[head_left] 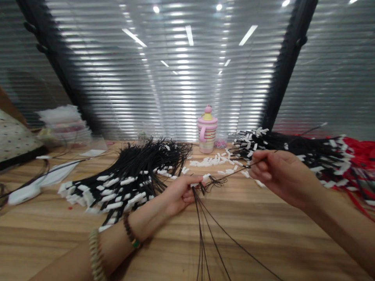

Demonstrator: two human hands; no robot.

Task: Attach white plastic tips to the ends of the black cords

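Thin black cords point(201, 230) hang from the fingers of my left hand point(183, 193), which pinches them by a small white piece near the middle of the view. Loose cord ends curl just to the right of those fingertips. My right hand point(277, 171) is closed on one black cord point(234, 173), stretched taut between the two hands. On the left lies a large bundle of black cords point(146, 160) with white end pieces. Small white pieces point(208, 160) are scattered on the table beyond my hands.
A pink cup point(207, 134) with a handle stands at the back of the wooden table point(249, 242). More black cords point(307, 146) and red cords point(363, 154) lie at the right. Stacked plastic containers point(66, 127) and a white device point(25, 194) are at the left.
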